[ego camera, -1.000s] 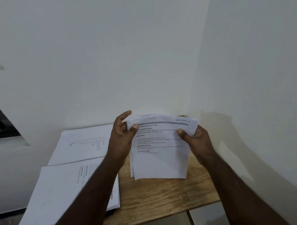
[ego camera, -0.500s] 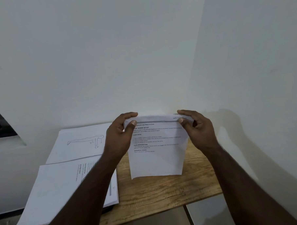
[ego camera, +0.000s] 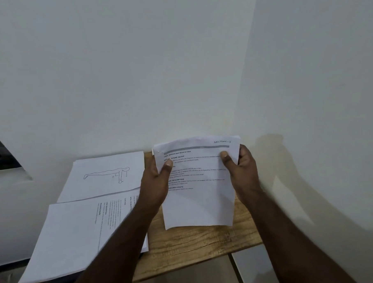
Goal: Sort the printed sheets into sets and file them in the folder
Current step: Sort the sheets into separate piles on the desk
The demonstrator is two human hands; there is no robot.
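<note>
Both my hands hold up a sheaf of printed sheets [ego camera: 199, 183], marked "SECTION - 1", above the wooden table [ego camera: 198, 241]. My left hand [ego camera: 156, 181] has its grip pinching the left edge, my right hand [ego camera: 241, 171] the right edge. Two more stacks lie left: one with a plank-pose drawing [ego camera: 107, 175], one of text pages [ego camera: 78, 233].

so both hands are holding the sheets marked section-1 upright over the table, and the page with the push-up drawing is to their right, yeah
Not quite. The head view shows the push-up drawing page to the left of the held sheets, not the right. Both hands, left and right, do grip them above the table.
</note>
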